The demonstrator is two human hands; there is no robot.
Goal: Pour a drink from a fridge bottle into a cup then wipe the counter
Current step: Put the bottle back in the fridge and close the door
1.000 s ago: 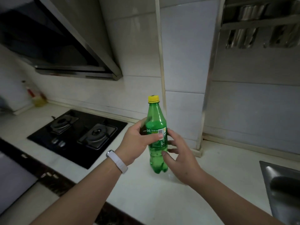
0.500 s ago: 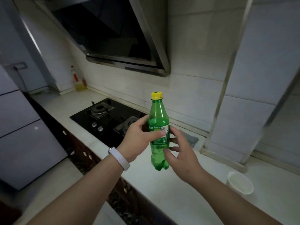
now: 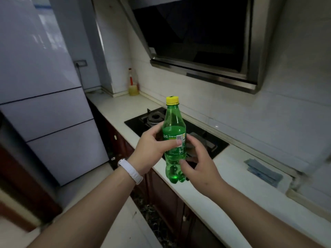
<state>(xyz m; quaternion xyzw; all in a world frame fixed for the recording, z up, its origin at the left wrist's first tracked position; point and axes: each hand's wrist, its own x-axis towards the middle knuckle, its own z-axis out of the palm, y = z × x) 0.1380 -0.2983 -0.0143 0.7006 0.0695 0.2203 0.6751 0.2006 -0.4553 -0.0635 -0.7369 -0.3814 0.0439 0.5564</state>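
A green plastic soda bottle (image 3: 174, 126) with a yellow cap is held upright in the air in front of the counter edge, cap on. My left hand (image 3: 152, 149), with a white wristband, is wrapped around the bottle's label. My right hand (image 3: 198, 163) is beside the bottle's lower part, fingertips touching it, fingers spread. A folded grey-blue cloth (image 3: 262, 171) lies on the white counter (image 3: 231, 178) at the right. No cup is in view.
A black gas hob (image 3: 211, 140) is set into the counter behind the bottle, under a steel range hood (image 3: 206, 51). A tall pale fridge (image 3: 46, 108) stands at the left. A yellow-liquid bottle (image 3: 133, 86) stands in the far counter corner. Dark wooden cabinets run below the counter.
The view has swung left: sink and white cup have left the frame, and the fridge has come into view. Both hands stay on the bottle as before.
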